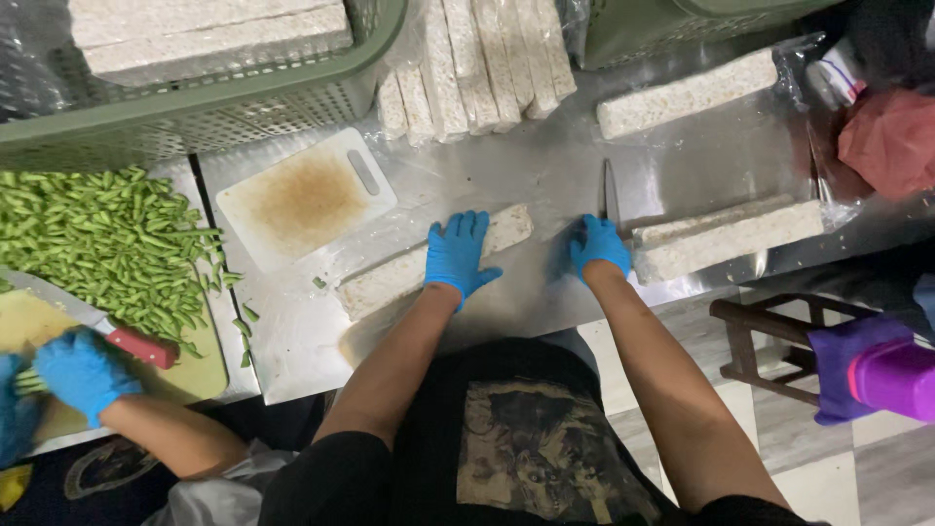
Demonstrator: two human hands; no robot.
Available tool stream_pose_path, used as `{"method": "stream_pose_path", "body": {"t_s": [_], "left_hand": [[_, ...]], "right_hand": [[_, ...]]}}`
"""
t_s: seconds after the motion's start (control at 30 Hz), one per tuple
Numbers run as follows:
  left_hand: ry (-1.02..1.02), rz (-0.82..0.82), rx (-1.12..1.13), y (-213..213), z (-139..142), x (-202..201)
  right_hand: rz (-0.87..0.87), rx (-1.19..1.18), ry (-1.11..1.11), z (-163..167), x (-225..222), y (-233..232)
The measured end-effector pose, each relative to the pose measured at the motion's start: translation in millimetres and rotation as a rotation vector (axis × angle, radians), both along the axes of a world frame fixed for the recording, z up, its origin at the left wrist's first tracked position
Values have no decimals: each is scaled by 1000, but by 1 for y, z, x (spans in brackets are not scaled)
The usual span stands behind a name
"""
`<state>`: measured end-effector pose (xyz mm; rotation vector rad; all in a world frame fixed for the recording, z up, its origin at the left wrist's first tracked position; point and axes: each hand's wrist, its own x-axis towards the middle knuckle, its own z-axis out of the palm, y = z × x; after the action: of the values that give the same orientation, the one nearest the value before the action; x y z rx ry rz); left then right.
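Head view: we are pressing our left hand (458, 255), fingers spread flat, on a long tempeh block (429, 263) that is still lying whole near the front edge of the steel table (545, 175), while our right hand (598, 245) is clenching the handle of a knife (611, 192) whose blade is pointing toward the back edge. More uncut blocks (726, 239) are waiting at the right edge, a white cutting board (305, 198) is sitting unused to the left, and a neighbour's gloved hand (83, 372) is chopping green beans (107, 239) at the left edge.
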<state>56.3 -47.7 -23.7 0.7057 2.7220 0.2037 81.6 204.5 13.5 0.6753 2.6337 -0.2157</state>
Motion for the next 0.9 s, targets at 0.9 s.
{"method": "stream_pose_path", "body": {"t_s": [0.9], "left_hand": [[94, 39, 145, -3, -11, 6]], "right_hand": [[1602, -514, 756, 326, -12, -361]]}}
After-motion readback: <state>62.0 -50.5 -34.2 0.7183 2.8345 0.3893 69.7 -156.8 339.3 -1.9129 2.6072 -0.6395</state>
